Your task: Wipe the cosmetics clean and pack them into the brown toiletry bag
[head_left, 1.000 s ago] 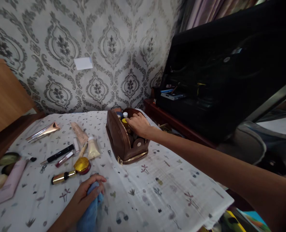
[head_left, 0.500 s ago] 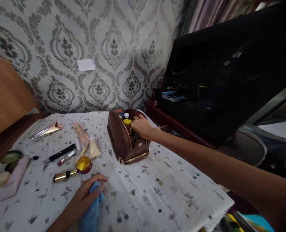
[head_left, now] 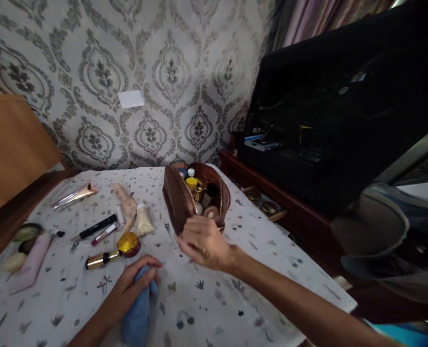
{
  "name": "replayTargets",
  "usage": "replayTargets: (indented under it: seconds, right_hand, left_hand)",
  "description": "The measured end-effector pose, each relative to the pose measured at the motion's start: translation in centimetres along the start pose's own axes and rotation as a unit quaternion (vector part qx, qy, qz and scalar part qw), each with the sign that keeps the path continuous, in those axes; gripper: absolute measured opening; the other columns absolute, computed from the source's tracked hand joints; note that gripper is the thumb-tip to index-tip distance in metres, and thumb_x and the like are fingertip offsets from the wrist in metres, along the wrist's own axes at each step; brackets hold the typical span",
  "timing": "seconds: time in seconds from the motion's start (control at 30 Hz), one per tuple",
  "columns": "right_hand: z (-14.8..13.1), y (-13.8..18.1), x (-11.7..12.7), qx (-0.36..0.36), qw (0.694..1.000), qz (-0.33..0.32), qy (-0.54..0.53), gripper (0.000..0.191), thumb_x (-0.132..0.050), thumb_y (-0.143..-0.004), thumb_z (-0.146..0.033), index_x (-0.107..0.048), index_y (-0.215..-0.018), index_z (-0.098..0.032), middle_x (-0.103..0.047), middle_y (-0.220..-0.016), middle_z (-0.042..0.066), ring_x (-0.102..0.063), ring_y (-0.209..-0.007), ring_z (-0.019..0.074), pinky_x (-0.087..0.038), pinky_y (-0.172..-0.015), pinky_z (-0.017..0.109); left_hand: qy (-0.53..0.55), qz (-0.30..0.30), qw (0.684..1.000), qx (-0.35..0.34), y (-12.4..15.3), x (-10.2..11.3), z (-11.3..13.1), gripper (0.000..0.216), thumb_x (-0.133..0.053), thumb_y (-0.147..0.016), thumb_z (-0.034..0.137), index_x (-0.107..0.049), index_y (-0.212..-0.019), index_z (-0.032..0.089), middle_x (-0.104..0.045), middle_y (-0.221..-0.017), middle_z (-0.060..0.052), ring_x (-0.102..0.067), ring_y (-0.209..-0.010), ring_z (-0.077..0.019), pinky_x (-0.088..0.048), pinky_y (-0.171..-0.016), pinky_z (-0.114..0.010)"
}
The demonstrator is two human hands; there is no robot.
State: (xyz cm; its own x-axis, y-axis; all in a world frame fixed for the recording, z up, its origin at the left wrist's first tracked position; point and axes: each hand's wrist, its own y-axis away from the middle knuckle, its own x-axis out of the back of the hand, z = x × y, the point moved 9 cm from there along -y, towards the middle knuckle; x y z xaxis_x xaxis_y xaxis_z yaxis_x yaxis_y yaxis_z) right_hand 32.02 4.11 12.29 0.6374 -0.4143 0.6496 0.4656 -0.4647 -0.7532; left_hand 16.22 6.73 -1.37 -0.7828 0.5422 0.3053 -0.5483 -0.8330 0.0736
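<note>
My left hand (head_left: 137,282) is wrapped round a blue cloth (head_left: 136,318) near the front of the table. In front of the brown makeup bag (head_left: 176,200), my right hand (head_left: 204,243) is raised with its fingers curled closed, slightly blurred; whatever they hold, if anything, is hidden. The bag stands unzipped, with a yellow-lidded jar (head_left: 191,183), a white-capped bottle (head_left: 191,172) and a dark brush head (head_left: 212,189) inside. Left of it lie a cream tube (head_left: 145,220) and a gold-lidded jar (head_left: 128,244), with a gold-and-black tube (head_left: 100,260) touching the jar.
Farther left are a pink tube (head_left: 33,262), a shiny rose-gold tube (head_left: 74,195), a black slim tube (head_left: 94,227) and a green round container (head_left: 26,232). A patterned white cloth (head_left: 206,313) covers the table. An open drawer (head_left: 267,205) and a large black screen (head_left: 329,111) stand right.
My right hand has come out of the makeup bag and moved towards me, to the bag's front. My left hand stays on the blue cloth. The view has shifted slightly.
</note>
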Motion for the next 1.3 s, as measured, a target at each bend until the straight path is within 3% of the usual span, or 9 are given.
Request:
replayTargets:
  seconds: [0.27, 0.53, 0.67, 0.77, 0.83, 0.97, 1.1, 1.2, 1.3]
  right_hand:
    - [-1.4, 3.2, -9.2, -0.063, 0.985, -0.113, -0.114, 0.035, -0.046, -0.099, -0.023, -0.054, -0.066, -0.019, -0.056, -0.063, 0.001, -0.051, -0.063, 0.0151, -0.037, -0.063, 0.028]
    - [-0.4, 2.8, -13.3, -0.172, 0.955, -0.159, -0.182, 0.017, -0.049, -0.094, -0.021, -0.062, -0.083, -0.019, -0.066, -0.08, 0.005, -0.061, -0.078, 0.019, -0.046, -0.072, 0.03]
    - [-0.4, 3.2, -14.1, -0.206, 0.944, -0.142, -0.216, 0.015, -0.05, -0.093, -0.018, -0.064, -0.091, -0.018, -0.068, -0.086, 0.007, -0.062, -0.081, 0.0194, -0.048, -0.074, 0.031]
    - [-0.3, 3.7, -14.0, -0.226, 0.937, -0.127, -0.234, 0.015, -0.051, -0.091, -0.015, -0.066, -0.091, -0.017, -0.068, -0.087, 0.006, -0.062, -0.082, 0.0186, -0.048, -0.075, 0.03]
    - [-0.1, 3.9, -13.9, -0.243, 0.931, -0.125, -0.243, 0.014, -0.053, -0.089, -0.013, -0.067, -0.09, -0.017, -0.069, -0.085, 0.006, -0.062, -0.08, 0.0175, -0.047, -0.073, 0.029]
    - [0.2, 4.2, -13.5, -0.274, 0.921, -0.121, -0.25, 0.014, -0.056, -0.086, -0.009, -0.068, -0.089, -0.016, -0.069, -0.085, 0.005, -0.061, -0.079, 0.0159, -0.046, -0.068, 0.026]
    - [0.2, 4.4, -13.4, -0.288, 0.917, -0.125, -0.246, 0.013, -0.058, -0.084, -0.007, -0.068, -0.086, -0.016, -0.068, -0.084, 0.004, -0.06, -0.079, 0.0156, -0.046, -0.07, 0.025]
    - [0.1, 4.5, -13.5, -0.29, 0.916, -0.133, -0.243, 0.013, -0.059, -0.084, -0.008, -0.068, -0.086, -0.016, -0.069, -0.086, 0.005, -0.061, -0.082, 0.0168, -0.047, -0.073, 0.027]
    - [-0.2, 4.5, -13.3, -0.291, 0.911, -0.128, -0.263, 0.012, -0.058, -0.085, -0.01, -0.068, -0.088, -0.017, -0.069, -0.087, 0.005, -0.061, -0.085, 0.0174, -0.048, -0.078, 0.029]
  left_hand:
    - [-0.009, 0.039, 0.998, -0.049, 0.0, 1.3, 1.2, 0.04, -0.052, -0.093, 0.054, -0.065, -0.094, 0.017, -0.06, -0.073, 0.0, -0.055, -0.066, -0.0141, -0.044, -0.062, -0.024]
    - [-0.131, 0.146, 0.974, -0.113, 0.8, 4.2, 3.3, 0.031, -0.046, -0.098, 0.041, -0.064, -0.09, 0.018, -0.064, -0.076, 0.0, -0.06, -0.071, -0.015, -0.045, -0.068, -0.024]
    - [-0.298, 0.219, 0.92, -0.132, 1.6, 7.5, 4.6, 0.026, -0.043, -0.099, 0.036, -0.064, -0.098, 0.02, -0.071, -0.091, -0.004, -0.066, -0.082, -0.0181, -0.049, -0.078, -0.028]
    - [-0.431, 0.282, 0.854, -0.08, 2.2, 10.7, 4.3, 0.028, -0.043, -0.099, 0.039, -0.063, -0.106, 0.021, -0.071, -0.105, -0.008, -0.066, -0.098, -0.0248, -0.05, -0.085, -0.034]
    - [-0.484, 0.248, 0.838, -0.038, 2.0, 11.8, 3.1, 0.036, -0.049, -0.095, 0.05, -0.061, -0.109, 0.019, -0.07, -0.11, -0.012, -0.063, -0.107, -0.0305, -0.051, -0.086, -0.039]
    - [-0.502, 0.132, 0.854, -0.022, 1.7, 12.1, -0.1, 0.058, -0.057, -0.085, 0.062, -0.059, -0.12, 0.016, -0.065, -0.127, -0.016, -0.057, -0.12, -0.0342, -0.048, -0.097, -0.043]
    - [-0.512, 0.129, 0.849, -0.022, 2.0, 13.0, -2.0, 0.056, -0.053, -0.087, 0.053, -0.058, -0.13, 0.017, -0.057, -0.143, -0.015, -0.05, -0.133, -0.0332, -0.041, -0.109, -0.044]
    - [-0.501, 0.12, 0.857, -0.011, 2.1, 13.3, -2.1, 0.047, -0.055, -0.086, 0.049, -0.065, -0.12, 0.019, -0.061, -0.138, -0.014, -0.053, -0.131, -0.0333, -0.044, -0.106, -0.042]
    - [-0.465, 0.075, 0.882, 0.015, 2.1, 12.6, -1.0, 0.028, -0.058, -0.084, 0.043, -0.07, -0.097, 0.021, -0.073, -0.112, -0.011, -0.064, -0.11, -0.0324, -0.051, -0.093, -0.038]
